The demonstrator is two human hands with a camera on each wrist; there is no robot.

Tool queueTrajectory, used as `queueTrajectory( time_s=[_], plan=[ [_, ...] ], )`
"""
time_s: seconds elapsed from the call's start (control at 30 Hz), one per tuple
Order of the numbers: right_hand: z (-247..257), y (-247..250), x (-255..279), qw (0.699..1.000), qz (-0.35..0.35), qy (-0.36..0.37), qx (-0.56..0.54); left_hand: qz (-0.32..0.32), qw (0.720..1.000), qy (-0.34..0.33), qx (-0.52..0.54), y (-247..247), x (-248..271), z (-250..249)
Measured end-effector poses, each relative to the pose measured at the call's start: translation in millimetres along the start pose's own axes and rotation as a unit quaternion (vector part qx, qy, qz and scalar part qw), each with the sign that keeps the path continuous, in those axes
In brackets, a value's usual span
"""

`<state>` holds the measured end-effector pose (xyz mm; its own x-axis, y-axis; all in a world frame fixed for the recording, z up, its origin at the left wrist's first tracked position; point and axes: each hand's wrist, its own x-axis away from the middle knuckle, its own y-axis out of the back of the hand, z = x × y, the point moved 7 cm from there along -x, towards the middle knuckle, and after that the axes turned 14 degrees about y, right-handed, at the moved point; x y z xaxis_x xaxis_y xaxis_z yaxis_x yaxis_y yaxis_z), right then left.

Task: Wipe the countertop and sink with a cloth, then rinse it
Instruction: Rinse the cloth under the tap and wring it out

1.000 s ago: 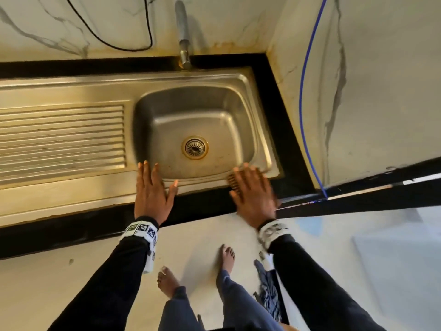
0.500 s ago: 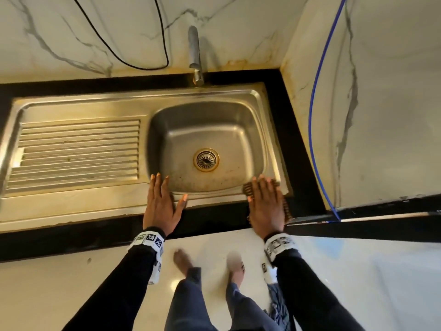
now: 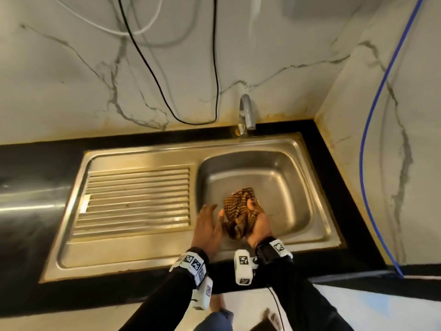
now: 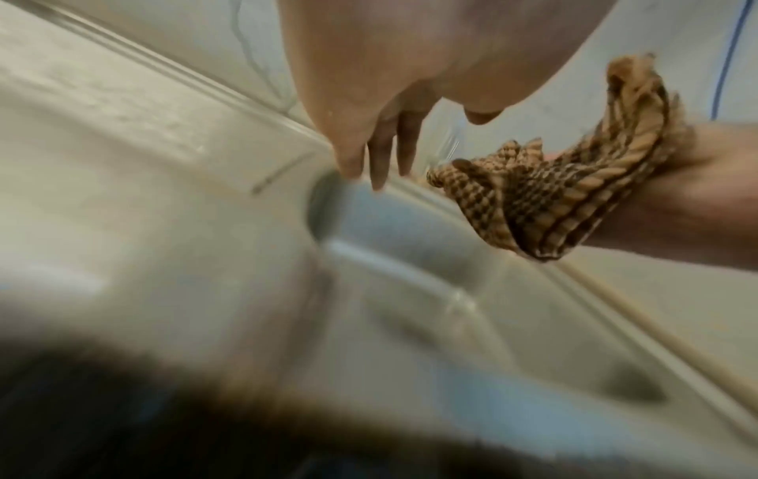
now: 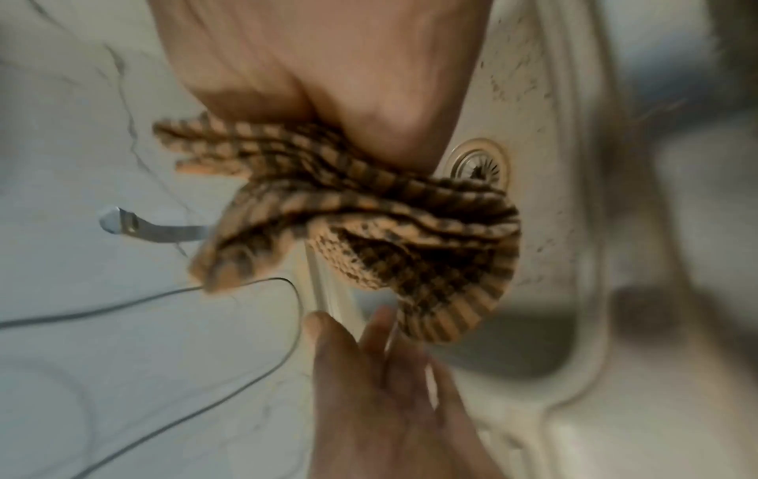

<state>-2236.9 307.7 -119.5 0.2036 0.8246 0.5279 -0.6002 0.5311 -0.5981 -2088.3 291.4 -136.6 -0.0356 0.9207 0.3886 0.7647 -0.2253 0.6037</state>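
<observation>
A brown-and-orange checked cloth (image 3: 239,212) is bunched up in my right hand (image 3: 256,219), held palm-up over the front of the steel sink basin (image 3: 284,177). In the right wrist view the cloth (image 5: 369,220) hangs from my curled palm above the drain (image 5: 478,163). My left hand (image 3: 208,223) hovers just left of the cloth with straight fingers, holding nothing. The left wrist view has the cloth (image 4: 545,201) to the right of my left fingers (image 4: 379,152). The black countertop (image 3: 334,187) frames the sink.
A grey tap (image 3: 247,114) stands behind the basin. The ribbed drainboard (image 3: 136,199) lies to the left. Black and white cables (image 3: 155,75) hang on the marble back wall. A blue hose (image 3: 367,130) runs down the right wall.
My right hand lifted the cloth off the sink's front rim, turned palm-up and bunched it over the basin. My left hand left the rim and came beside it. The view rose.
</observation>
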Motion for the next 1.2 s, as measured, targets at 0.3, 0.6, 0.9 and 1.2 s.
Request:
queueTrajectory(
  time_s=[0.3, 0.6, 0.9, 1.2],
  plan=[
    [76.8, -39.2, -29.4, 0.99, 0.03, 0.138, 0.01, 0.232, 0.928, 0.024, 0.291, 12.4, -58.3, -92.8],
    [143.8, -27.5, -61.8, 0.969, 0.044, 0.202, 0.133, 0.153, 0.961, -0.209, 0.093, 47.2, -83.6, -158.5],
    [145.3, -23.6, -96.9, 0.986, -0.026, 0.152, 0.067, 0.312, 0.943, -0.071, 0.096, 3.3, -106.3, -139.4],
    [155.0, -13.2, -108.2, 0.941, 0.086, 0.156, 0.286, 0.147, 0.976, -0.158, -0.003, 19.4, -120.0, -142.7]
  ],
)
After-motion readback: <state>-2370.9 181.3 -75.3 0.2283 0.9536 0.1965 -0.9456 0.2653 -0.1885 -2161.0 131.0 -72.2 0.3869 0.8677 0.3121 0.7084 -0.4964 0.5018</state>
